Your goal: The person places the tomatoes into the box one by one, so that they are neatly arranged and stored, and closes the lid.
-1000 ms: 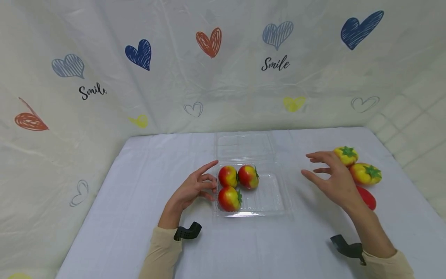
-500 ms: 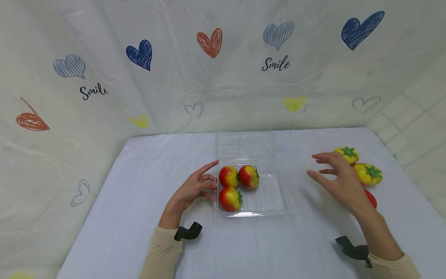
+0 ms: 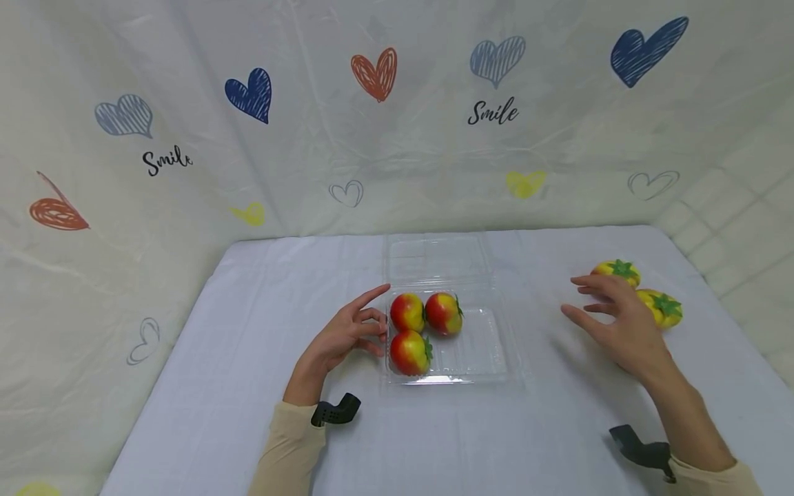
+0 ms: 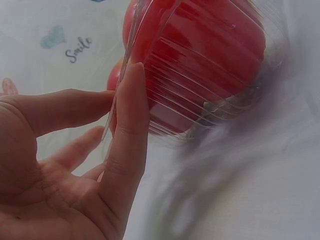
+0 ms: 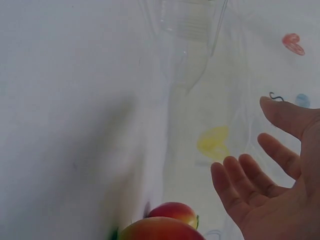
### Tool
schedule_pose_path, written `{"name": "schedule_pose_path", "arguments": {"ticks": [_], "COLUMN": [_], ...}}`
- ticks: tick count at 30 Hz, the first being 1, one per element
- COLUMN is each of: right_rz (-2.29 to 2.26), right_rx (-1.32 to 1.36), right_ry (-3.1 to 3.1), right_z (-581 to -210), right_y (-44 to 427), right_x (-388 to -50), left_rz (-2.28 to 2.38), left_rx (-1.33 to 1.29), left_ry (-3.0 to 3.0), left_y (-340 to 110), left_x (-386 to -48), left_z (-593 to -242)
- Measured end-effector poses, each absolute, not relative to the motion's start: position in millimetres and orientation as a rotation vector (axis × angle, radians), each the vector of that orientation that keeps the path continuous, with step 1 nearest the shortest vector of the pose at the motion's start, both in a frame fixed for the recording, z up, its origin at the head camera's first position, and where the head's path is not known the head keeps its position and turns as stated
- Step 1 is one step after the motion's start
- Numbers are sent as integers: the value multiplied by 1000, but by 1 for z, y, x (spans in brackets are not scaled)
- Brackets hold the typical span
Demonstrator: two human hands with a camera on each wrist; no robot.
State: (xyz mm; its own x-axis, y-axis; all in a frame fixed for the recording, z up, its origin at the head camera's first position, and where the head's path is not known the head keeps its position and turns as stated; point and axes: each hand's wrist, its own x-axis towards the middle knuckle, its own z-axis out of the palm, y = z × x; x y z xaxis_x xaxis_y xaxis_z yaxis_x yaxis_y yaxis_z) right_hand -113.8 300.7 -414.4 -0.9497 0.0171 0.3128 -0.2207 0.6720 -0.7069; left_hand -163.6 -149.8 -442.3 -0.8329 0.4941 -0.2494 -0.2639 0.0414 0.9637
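Rightward shift noted: your right hand point(image 3: 629, 334) stands farther from the clear container point(image 3: 484, 341) than in the earlier frame. Three red-and-yellow fruits point(image 3: 443, 314) lie inside it, toward its left and middle. Your left hand point(image 3: 338, 337) pinches the container's left rim between thumb and fingers. Your right fingers are spread, near two yellow fruits point(image 3: 666, 310) with green leaves, partly hiding both. Beyond the container, its lid point(image 3: 437, 258) lies open on the bench point(image 3: 248, 344); heart-printed sheeting point(image 3: 428, 151) hangs behind.

White-covered table point(image 3: 471, 441), pale backdrop point(image 3: 422, 151) printed with hearts point(image 3: 249, 96), "Smile" lettering point(image 3: 493, 111)
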Motion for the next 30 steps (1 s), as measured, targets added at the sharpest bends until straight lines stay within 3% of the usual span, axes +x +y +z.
{"name": "schedule_pose_path", "arguments": {"ticks": [30], "right_rz": [1000], "right_rx": [-91], "right_ry": [-2691], "right_z": [-416], "right_y": [339], "right_x": [-95], "left_rz": [1847], "left_rx": [230], "left_ry": [1791], "left_y": [-150], "left_x": [-163], "left_z": [-441]}}
